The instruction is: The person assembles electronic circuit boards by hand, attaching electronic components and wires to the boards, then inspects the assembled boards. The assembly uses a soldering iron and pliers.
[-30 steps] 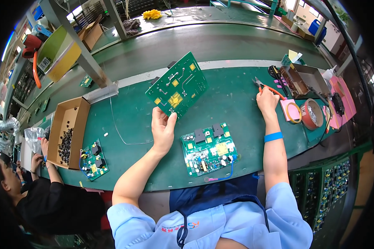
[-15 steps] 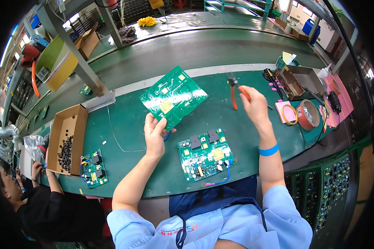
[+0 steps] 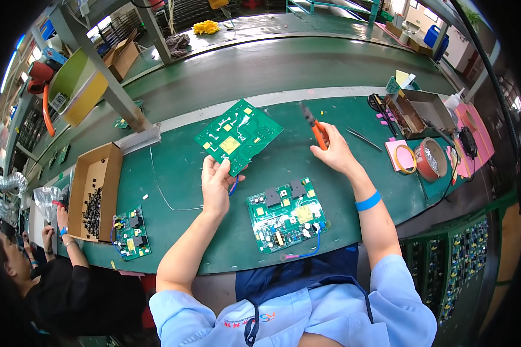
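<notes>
We should steady the board (image 3: 240, 134), its edge pinched in our left hand (image 3: 216, 188), and carefully guide the pliers (image 3: 318, 133) our right hand (image 3: 336, 152) grips.

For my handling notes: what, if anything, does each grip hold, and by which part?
The left grip holds a green circuit board by its lower-left edge, near the bottom corner; the right grip holds orange-handled pliers by the handle end.

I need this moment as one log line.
left hand: holds circuit board | right hand: holds pliers | table: another board, cardboard box
</notes>
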